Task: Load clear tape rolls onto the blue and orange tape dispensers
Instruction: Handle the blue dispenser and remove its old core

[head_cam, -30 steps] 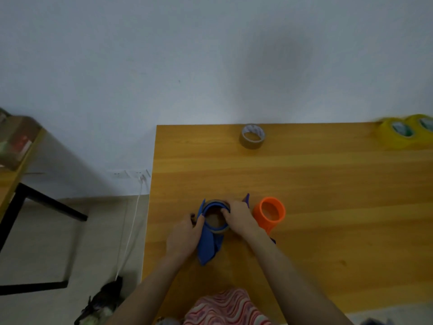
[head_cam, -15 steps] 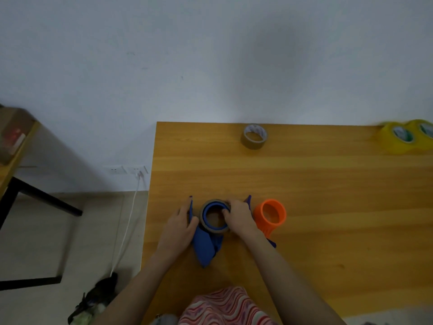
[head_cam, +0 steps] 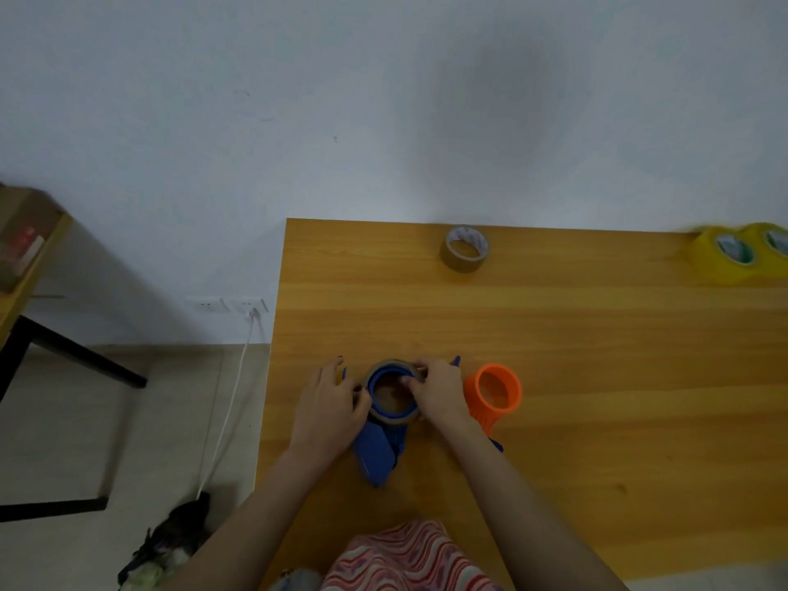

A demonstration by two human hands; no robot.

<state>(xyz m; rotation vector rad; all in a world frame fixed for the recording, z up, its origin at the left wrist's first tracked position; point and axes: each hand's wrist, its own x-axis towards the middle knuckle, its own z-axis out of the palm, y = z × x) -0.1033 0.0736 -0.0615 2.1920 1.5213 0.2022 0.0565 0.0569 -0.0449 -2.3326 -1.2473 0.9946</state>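
A blue tape dispenser (head_cam: 377,452) lies on the wooden table (head_cam: 554,334) near its front left. A clear brownish tape roll (head_cam: 394,415) sits around the dispenser's blue hub. My left hand (head_cam: 330,409) presses on the roll's left side and the dispenser. My right hand (head_cam: 439,392) grips the roll's right rim, a finger hooked inside the hub. The orange dispenser (head_cam: 494,396) stands just right of my right hand, with nothing on its hub. Another clear roll (head_cam: 464,248) lies at the table's far edge.
Two yellow tape rolls (head_cam: 742,253) sit at the far right corner. The table's left edge drops to the floor, where a white cable (head_cam: 230,403) hangs from a wall socket. A second desk (head_cam: 25,266) stands at far left.
The roll has settled lower around the blue hub. My left hand shifted from the dispenser's edge onto the roll's side, and my right fingers curled into the hub.
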